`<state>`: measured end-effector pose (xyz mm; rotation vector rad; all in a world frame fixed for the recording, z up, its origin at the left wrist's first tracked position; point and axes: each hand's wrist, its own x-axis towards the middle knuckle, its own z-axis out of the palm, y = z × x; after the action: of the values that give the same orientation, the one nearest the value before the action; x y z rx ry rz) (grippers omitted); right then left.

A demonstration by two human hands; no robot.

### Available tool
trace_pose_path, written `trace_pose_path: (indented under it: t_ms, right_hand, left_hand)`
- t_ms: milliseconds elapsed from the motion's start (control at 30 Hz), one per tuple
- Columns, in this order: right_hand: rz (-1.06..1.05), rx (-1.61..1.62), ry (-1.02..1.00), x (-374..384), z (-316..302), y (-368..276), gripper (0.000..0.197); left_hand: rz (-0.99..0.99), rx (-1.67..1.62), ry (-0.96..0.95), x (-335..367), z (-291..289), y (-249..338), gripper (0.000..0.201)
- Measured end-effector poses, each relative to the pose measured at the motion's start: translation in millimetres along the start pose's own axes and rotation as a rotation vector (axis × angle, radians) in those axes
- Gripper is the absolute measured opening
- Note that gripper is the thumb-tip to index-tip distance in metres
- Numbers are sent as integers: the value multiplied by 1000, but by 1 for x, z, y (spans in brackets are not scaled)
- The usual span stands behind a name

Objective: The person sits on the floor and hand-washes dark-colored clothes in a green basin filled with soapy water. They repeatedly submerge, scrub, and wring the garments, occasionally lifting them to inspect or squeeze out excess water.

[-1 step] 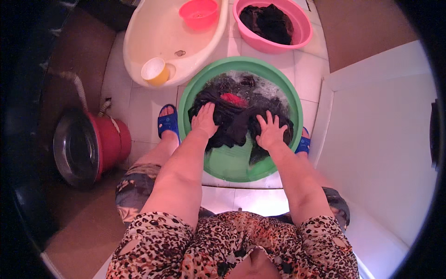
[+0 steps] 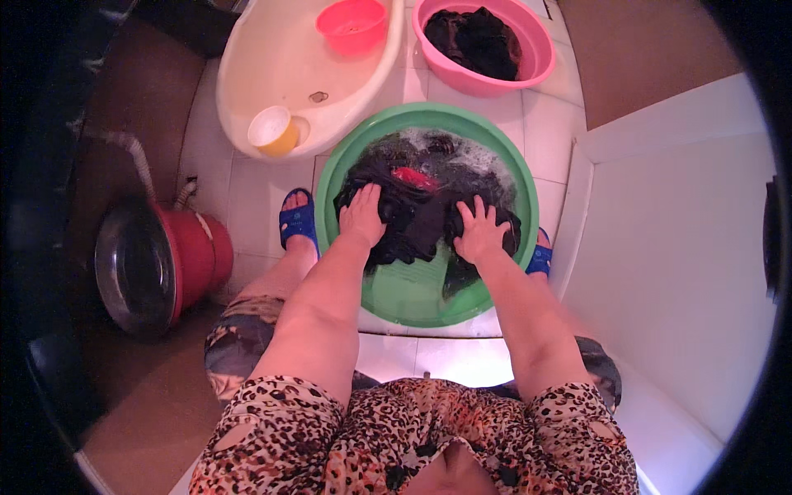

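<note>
A round green tub point(image 2: 528, 206) stands on the floor between my feet, with dark wet clothes point(image 2: 410, 227) lying in sudsy water. My left hand point(image 2: 363, 216) rests palm down on the left part of the cloth, fingers stretched out. On the right side of the same pile, my right hand point(image 2: 480, 231) presses down with its fingers spread. Neither hand grips the fabric. Beyond them, a small red item point(image 2: 414, 177) shows among the dark cloth; its kind is unclear. A green washboard point(image 2: 408, 289) with ridges shows at the near side of the tub, partly covered by the clothes.
A cream baby bathtub point(image 2: 235, 99) at the far left holds a pink basin point(image 2: 351, 25) and a yellow cup point(image 2: 274, 132). Far right stands a pink tub point(image 2: 540, 62) with dark clothes point(image 2: 474, 45). A red bucket point(image 2: 198, 252) with a dark basin point(image 2: 136, 268) is at the left.
The foam and water at the tub's far side have shifted slightly, and the red item shows more plainly. Both hands stay in nearly the same place.
</note>
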<state>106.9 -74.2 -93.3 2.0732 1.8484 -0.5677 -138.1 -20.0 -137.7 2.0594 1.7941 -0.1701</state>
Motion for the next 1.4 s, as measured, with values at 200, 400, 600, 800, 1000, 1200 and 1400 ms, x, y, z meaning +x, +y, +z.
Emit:
trace_pose_path:
  t_ms: [200, 400, 600, 800, 1000, 1200, 1400]
  right_hand:
    - [69, 48, 12, 42, -3, 12, 62]
    - [-84, 137, -250, 81, -5, 36, 58]
    - [118, 395, 82, 31, 13, 15, 64]
    - [108, 515, 188, 11, 38, 10, 59]
    - [53, 501, 147, 8, 44, 13, 59]
    - [-78, 325, -39, -5, 47, 15, 59]
    - [-323, 38, -49, -35, 49, -1, 52]
  left_hand:
    - [-40, 135, 118, 22, -3, 29, 38]
    - [177, 264, 0, 93, -1, 27, 33]
    - [76, 306, -377, 117, -38, 37, 39]
    - [188, 395, -585, 104, -85, 60, 40]
    - [348, 425, -556, 38, -178, 85, 48]
    - [210, 452, -236, 20, -232, 85, 39]
    - [309, 662, -252, 28, -158, 76, 53]
